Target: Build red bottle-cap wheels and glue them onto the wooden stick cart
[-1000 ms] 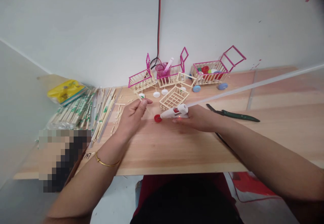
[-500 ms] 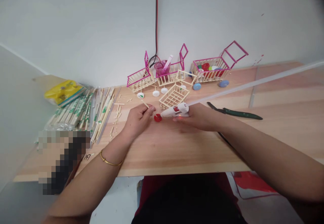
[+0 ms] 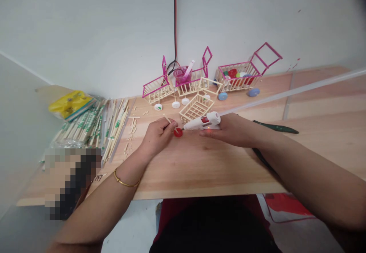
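Observation:
My left hand (image 3: 159, 134) pinches a thin wooden stick (image 3: 168, 119), its lower end at a red bottle cap (image 3: 178, 132) on the table. My right hand (image 3: 225, 131) is closed around a white hot glue gun (image 3: 201, 122), whose nozzle points left, close to the cap and the stick. A small light glows on the gun, and a long clear glue stick (image 3: 286, 92) runs out from its back to the right. Just behind the gun stands an unpainted stick cart frame (image 3: 196, 108).
Behind are carts with magenta rims (image 3: 156, 89) and cap wheels, one holding coloured caps (image 3: 233, 74). A magenta cup (image 3: 181, 75) stands among them. Packed chopsticks (image 3: 81, 125), a yellow packet (image 3: 70, 106) and stick offcuts (image 3: 133, 127) lie left. A dark green-handled tool (image 3: 277, 127) lies right.
The glue gun in my right hand has shifted slightly right and up, its nozzle drawing a little away from the red cap. My left hand still holds the stick at the cap.

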`<state>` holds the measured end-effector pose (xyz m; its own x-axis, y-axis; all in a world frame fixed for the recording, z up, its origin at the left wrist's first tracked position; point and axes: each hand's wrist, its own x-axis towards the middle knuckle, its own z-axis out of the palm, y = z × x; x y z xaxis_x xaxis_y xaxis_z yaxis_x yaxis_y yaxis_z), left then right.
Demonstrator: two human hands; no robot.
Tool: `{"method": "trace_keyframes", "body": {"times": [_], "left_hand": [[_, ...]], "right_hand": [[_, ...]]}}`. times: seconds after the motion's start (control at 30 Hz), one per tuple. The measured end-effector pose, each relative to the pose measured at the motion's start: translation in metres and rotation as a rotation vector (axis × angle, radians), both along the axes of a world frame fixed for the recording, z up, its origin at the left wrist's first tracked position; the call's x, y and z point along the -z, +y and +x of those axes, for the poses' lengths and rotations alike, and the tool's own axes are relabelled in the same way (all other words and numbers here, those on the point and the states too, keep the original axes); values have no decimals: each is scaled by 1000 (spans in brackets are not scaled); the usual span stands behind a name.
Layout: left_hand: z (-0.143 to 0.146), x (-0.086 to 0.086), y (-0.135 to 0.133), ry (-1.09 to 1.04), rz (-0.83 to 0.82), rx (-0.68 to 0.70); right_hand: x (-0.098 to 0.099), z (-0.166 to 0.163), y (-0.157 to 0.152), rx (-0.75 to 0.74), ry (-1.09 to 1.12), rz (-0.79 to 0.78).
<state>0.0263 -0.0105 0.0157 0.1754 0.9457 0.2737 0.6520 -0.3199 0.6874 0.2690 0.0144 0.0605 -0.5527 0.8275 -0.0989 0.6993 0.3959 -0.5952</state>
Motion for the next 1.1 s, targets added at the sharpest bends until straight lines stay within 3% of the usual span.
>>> {"method": "trace_keyframes", "body": {"times": [0.6,1.1], "left_hand": [[6,-4,3,171,24,50],[6,-4,3,168,20,74]], "right_hand": [[-2,2,-1,-48,14,-9],[-4,1,-2,-81,15,-14]]}}
